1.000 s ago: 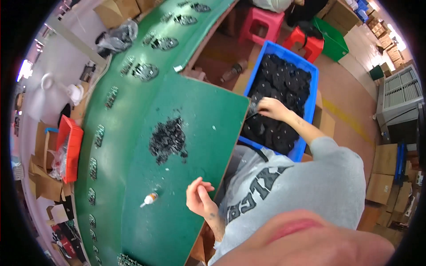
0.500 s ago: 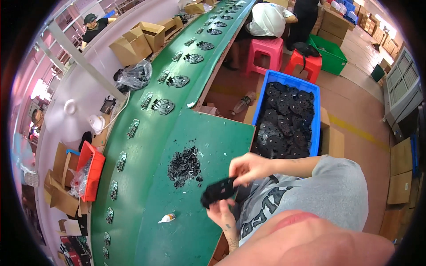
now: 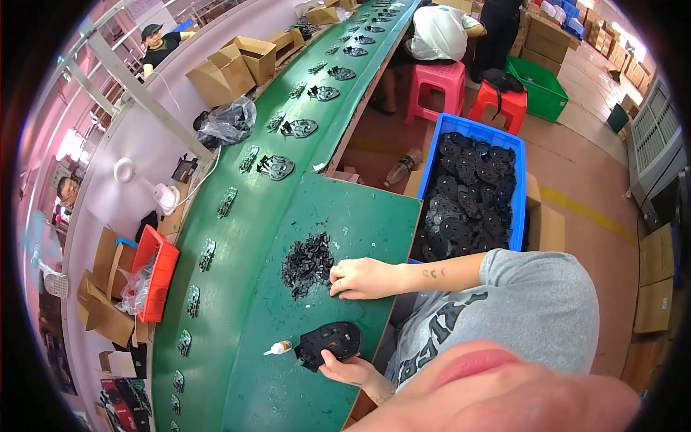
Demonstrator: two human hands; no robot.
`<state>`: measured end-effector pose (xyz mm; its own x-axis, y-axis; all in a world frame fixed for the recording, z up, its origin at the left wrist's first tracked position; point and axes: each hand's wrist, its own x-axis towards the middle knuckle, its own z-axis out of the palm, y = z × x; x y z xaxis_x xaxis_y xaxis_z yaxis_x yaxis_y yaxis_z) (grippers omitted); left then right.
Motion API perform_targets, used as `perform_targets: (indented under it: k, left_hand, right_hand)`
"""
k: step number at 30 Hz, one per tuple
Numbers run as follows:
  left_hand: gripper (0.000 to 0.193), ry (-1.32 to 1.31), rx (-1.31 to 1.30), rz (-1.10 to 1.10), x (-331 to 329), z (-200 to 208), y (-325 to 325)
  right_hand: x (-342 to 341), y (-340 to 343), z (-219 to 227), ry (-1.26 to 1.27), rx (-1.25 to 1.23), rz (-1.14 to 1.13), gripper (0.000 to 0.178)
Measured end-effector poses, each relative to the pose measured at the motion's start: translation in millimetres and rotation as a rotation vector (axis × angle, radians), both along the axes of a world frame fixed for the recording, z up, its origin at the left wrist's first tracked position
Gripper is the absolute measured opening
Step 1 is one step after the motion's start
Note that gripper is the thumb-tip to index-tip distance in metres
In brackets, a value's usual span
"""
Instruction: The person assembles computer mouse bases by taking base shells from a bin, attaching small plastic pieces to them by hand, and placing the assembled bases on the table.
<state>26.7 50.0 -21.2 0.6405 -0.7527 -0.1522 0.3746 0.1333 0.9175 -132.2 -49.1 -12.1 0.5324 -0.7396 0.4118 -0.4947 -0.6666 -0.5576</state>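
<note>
My left hand grips a black plastic computer-mouse shell, its thumb on the upper face, above the green worktop. Beyond it my right hand rests at the near edge of a pile of small black plastic pieces. The fingers of that hand are bent and pressed together, and whatever lies between their tips is hidden. A small white dropper bottle lies on its side just left of the shell.
A green conveyor belt carries circuit boards and dark shells in rows. A blue crate full of black shells stands beside the worktop. A red bin and cardboard boxes line the belt's far side. A person in white sits farther up.
My right hand has let go of the shell and moved to the pile's edge. My left hand has lowered the shell, which now lies flatter beside the bottle.
</note>
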Motion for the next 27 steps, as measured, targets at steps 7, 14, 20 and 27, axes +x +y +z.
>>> perform_targets:
  k: [7,14,20,27]
  left_hand:
    - [0.028,-0.020,0.110,-0.046,8,-6,3]
    - [0.027,0.007,0.082,-0.024,3,-6,0]
    - [0.026,-0.035,0.138,-0.033,7,-11,3]
    - [0.026,-0.008,0.117,-0.009,8,-14,3]
  right_hand:
    - [5,-6,4,-0.035,0.000,0.025,0.011]
    - [-9,-7,20,-0.369,0.271,-0.023,0.010]
    - [-29,-13,11,-0.785,0.621,-0.090,0.013]
    - [-54,-18,17,-1.151,0.902,-0.038,0.013]
